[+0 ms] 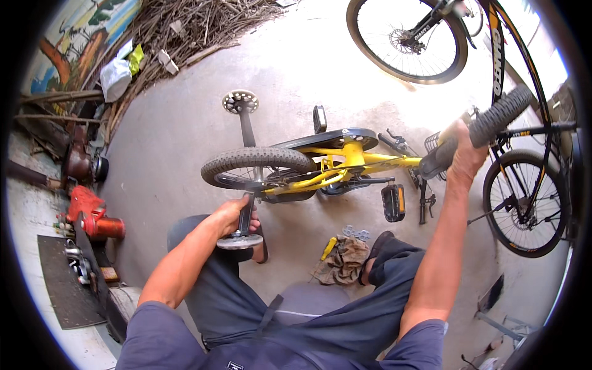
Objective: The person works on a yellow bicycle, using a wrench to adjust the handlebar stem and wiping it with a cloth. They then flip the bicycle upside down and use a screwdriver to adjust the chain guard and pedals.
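Observation:
A small yellow children's bicycle [351, 157] lies across the floor in front of me, its rear wheel [259, 163] to the left and its front wheel [502, 114] to the right. My left hand [229, 217] is closed around the black arm of the near training wheel [239, 242], just beside the rear wheel. A second training wheel [240, 102] sticks out on the far side. With my right hand [464, 154] I grip the front wheel by its tyre. Two pedals show, the nearer pedal [393, 203] having an orange reflector. The handlebar is partly hidden beneath the frame.
Between my feet lie a brown rag [346, 262], a yellow-handled tool [328, 248] and a flat grey multi-hole wrench [356, 232]. A larger black bicycle [521, 203] stands at right. Dry sticks [179, 37] are heaped far left, and a red container [103, 226] sits at left.

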Demonstrator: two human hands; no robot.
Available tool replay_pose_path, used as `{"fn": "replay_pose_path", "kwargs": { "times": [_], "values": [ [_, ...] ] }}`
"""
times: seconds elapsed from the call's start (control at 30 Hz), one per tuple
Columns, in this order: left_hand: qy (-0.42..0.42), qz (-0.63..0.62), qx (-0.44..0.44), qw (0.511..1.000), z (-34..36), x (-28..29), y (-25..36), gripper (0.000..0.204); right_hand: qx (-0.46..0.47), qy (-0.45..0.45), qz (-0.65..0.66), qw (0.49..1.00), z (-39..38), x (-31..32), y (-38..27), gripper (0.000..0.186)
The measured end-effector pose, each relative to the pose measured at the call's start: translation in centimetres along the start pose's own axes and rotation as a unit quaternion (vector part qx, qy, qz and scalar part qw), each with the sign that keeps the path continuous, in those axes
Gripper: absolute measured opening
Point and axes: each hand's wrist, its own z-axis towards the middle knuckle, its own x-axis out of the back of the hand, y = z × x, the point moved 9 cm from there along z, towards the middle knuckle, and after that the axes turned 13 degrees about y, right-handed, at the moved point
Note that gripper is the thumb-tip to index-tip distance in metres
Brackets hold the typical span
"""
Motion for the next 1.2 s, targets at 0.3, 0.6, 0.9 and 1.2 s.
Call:
{"fn": "replay_pose_path", "kwargs": {
  "times": [0.3,0.6,0.9,1.2],
  "values": [
    [0.011,-0.019,0.003,1.000,-0.3,-1.3,-1.6,0.029,-0.086,0.013,0.069,0.994,2.7,-0.2,-0.2,0.034],
    [0.075,-0.168,0.035,0.982,-3.5,-4.0,-10.7,0.024,-0.124,-0.031,0.165,0.978,4.5,-11.6,-0.3,0.024],
    [0.058,-0.241,0.038,0.968,-3.6,-7.0,-8.3,0.023,-0.174,-0.323,0.188,0.911,3.4,-24.9,2.1,0.017],
    [-0.031,-0.260,0.038,0.964,-4.1,-10.6,-7.7,0.029,-0.038,-0.404,0.046,0.913,0.8,-27.9,3.9,0.011]
  ]
}}
